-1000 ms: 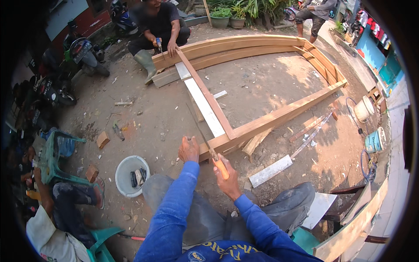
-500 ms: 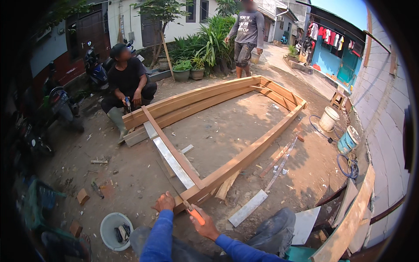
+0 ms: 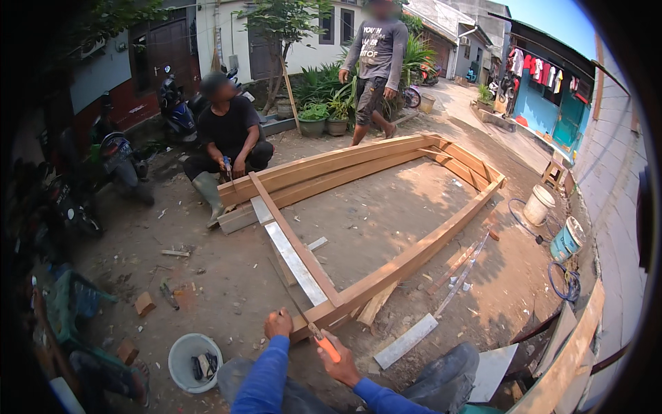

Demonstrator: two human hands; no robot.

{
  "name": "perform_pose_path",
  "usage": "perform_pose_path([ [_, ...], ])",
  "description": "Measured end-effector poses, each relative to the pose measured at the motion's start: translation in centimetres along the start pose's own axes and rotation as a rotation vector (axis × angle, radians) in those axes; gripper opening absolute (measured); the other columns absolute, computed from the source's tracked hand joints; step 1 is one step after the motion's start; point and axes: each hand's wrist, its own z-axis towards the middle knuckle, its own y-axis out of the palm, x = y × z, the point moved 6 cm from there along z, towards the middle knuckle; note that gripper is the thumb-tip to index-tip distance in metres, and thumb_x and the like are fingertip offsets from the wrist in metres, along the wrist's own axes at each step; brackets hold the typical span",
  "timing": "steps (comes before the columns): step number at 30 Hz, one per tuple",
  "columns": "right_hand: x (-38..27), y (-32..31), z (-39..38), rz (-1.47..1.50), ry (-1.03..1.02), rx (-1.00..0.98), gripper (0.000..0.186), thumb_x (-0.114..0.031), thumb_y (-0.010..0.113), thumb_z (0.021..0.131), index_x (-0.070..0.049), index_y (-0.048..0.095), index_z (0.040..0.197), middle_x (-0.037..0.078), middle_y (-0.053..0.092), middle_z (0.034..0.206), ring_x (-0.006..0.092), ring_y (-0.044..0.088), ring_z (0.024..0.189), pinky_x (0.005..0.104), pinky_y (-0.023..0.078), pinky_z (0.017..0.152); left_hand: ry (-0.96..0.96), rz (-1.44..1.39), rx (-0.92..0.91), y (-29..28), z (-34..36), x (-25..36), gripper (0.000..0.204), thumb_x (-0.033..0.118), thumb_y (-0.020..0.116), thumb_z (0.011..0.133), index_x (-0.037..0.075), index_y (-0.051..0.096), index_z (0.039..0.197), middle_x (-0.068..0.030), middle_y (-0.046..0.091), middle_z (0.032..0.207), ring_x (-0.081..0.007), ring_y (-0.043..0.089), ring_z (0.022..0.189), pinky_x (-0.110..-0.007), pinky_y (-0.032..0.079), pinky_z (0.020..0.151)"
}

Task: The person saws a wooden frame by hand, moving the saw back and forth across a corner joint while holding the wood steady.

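A large wooden frame [image 3: 407, 264] of brown beams lies on the ground before me. My right hand [image 3: 339, 361] is wrapped round the orange handle of a hand saw [image 3: 328, 348]. The saw's thin blade slants up and away across the beam at the frame's near corner. Just left of the blade, my left hand [image 3: 278, 324] is closed on the end of that beam, its fingertips partly hidden. Across the frame, a crouching person in black [image 3: 227, 127] holds a tool with a blue handle [image 3: 227, 163] against the far beam's end.
A white bucket [image 3: 195, 363] with dark items stands at my left. Planks [image 3: 407, 341] lie to the right of the near beam. Along the right wall are two buckets [image 3: 539, 205] and a coiled hose [image 3: 565, 281]. Another person [image 3: 376, 62] walks behind the frame; motorbikes [image 3: 123, 157] stand at left.
The whole view has shifted, moving the scene right and down. My left hand's fingers are more curled at the beam. The person in grey has stepped left behind the frame.
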Motion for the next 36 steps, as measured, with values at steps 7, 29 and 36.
perform_pose_path([
  [7,0.0,-0.1,0.0,0.002,0.034,-0.008,0.054,-0.022,0.067,0.098,-0.007,0.050,0.146,0.023,0.067,0.127,0.0422,0.066,0.117,0.0440,0.054,0.095,0.003,-0.007,0.005,0.1,0.3,-0.2,0.049,0.046,0.059,0.091,0.004,0.076,0.112,-0.0255,0.072,0.112,-0.0453,0.068,0.108,-0.052,0.052,0.098],
  [29,0.2,0.2,0.0,0.007,-0.108,0.044,0.052,-0.014,0.068,0.094,-0.001,0.054,0.142,0.024,0.067,0.128,0.0370,0.068,0.117,0.0413,0.053,0.098,-0.018,-0.038,0.001,-1.1,-0.7,0.6,0.045,0.044,0.059,0.091,0.005,0.078,0.106,-0.0268,0.072,0.110,-0.0451,0.069,0.107,-0.051,0.054,0.095],
  [36,-0.2,0.1,0.1,0.014,-0.111,0.029,0.053,-0.015,0.068,0.094,0.000,0.053,0.143,0.025,0.065,0.131,0.0369,0.066,0.120,0.0412,0.051,0.100,0.001,-0.047,0.024,-1.0,-0.8,0.3,0.045,0.044,0.059,0.091,0.006,0.078,0.107,-0.0254,0.073,0.110,-0.0453,0.069,0.106,-0.051,0.054,0.095],
])
